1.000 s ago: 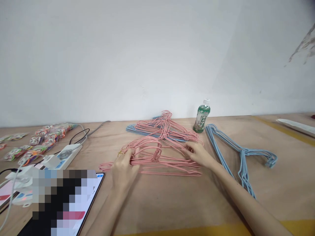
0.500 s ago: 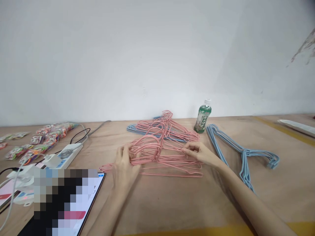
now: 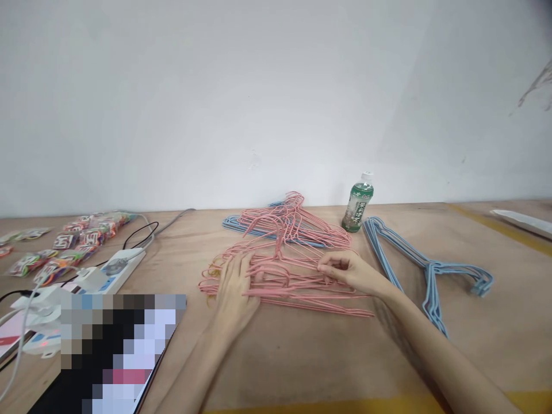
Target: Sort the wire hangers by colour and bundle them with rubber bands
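In the head view, a loose bundle of pink wire hangers [image 3: 297, 293] lies in front of me. My left hand [image 3: 237, 287] is over its left part, fingers bent down around several wires and thumb near the hooks. At the right side of the bundle, the thumb and fingertips of my right hand [image 3: 345, 270] pinch a pink wire. Yellowish bands [image 3: 213, 269] show at the bundle's left end. Just behind it, more pink hangers [image 3: 297, 215] rest on top of blue hangers [image 3: 235, 224], partly covering them.
Another stack of blue hangers [image 3: 431, 267] lies at the right. A green-labelled bottle [image 3: 357, 204] stands near the white wall. On the left are a power strip [image 3: 125, 267] with cables, several colourful small packets [image 3: 92, 236] and a partly blurred phone [image 3: 159, 328].
My left hand has shifted right and now lies flatter over the pink hangers. Their hooks have tipped and spread, and the yellowish bands have come into sight. My right hand has barely moved.
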The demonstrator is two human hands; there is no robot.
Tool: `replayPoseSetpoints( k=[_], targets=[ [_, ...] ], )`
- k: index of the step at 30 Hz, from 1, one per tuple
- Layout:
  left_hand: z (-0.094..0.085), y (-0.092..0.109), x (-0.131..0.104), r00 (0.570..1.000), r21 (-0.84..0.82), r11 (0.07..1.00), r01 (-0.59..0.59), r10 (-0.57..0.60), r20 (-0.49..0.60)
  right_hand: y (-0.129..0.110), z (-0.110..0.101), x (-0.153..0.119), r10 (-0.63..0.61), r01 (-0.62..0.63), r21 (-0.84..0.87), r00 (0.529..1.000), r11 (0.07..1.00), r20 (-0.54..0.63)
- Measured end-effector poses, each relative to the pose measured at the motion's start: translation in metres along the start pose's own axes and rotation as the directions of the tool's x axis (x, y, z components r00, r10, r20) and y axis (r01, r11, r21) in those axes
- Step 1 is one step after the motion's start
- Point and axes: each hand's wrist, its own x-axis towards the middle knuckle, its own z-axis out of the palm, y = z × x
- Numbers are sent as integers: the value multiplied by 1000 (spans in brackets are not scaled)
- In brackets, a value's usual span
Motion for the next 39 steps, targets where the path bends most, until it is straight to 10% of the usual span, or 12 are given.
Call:
replayPoseSetpoints(
  k=[14, 22, 39],
  targets=[
    [-11, -15, 2, 972, -67, 991, -113, 125, 201, 1, -17, -7, 131, -152, 82, 966, 985, 224],
    [-31, -20, 5, 965, -90, 994, -66, 87, 247, 3, -34, -11, 134, -133, -17, 990, 991, 48],
    [-27, -11, 3, 978, -171, 985, -34, 68, 195, -3, -24, -10, 78, -77, -10, 991, 997, 108]
  ],
)
